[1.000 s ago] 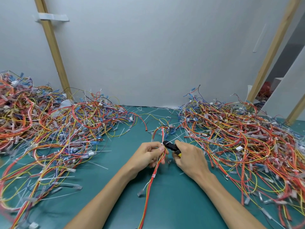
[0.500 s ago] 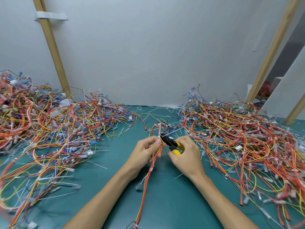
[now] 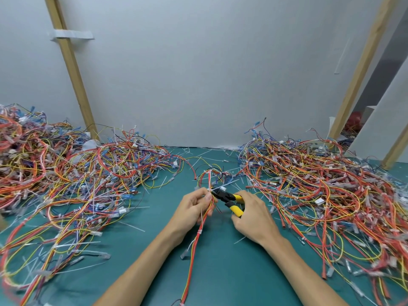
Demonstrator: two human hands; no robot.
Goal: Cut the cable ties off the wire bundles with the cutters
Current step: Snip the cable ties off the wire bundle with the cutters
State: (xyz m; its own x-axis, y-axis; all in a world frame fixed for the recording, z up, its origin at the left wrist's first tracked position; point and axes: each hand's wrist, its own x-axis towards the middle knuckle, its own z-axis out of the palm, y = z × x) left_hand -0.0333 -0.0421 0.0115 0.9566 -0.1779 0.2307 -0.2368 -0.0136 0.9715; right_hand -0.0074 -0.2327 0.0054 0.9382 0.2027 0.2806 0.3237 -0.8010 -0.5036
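The step in hand is the cut itself. The left hand holds 1 bundle of red, orange and yellow wires up off the green surface, thumb and fingers pinched shut on it just below a white tie. The right hand is closed round the yellow handles of the cutters, whose black nose points left and sits right at that tie, touching or all but touching the wires. The handles stand a little spread, so the blades are probably not yet squeezed through; the nose is too small here to be sure.

The next move calls for the blades to take only the plastic strap, not the insulation under it, then a firm squeeze while the left hand keeps the wires steady. A slip toward the left fingertips, which lie just beside the nose, is the risk to mind.

More of the job is left on this bundle: a 2nd tie wraps it lower down, below the left hand, and another shows near the bottom edge of the view. The bundle runs from a loose fan of wires above the grip down toward the person. A big pile lies to the left and another pile to the right, well apart from the hands, with cut white straps scattered over the surface between them.
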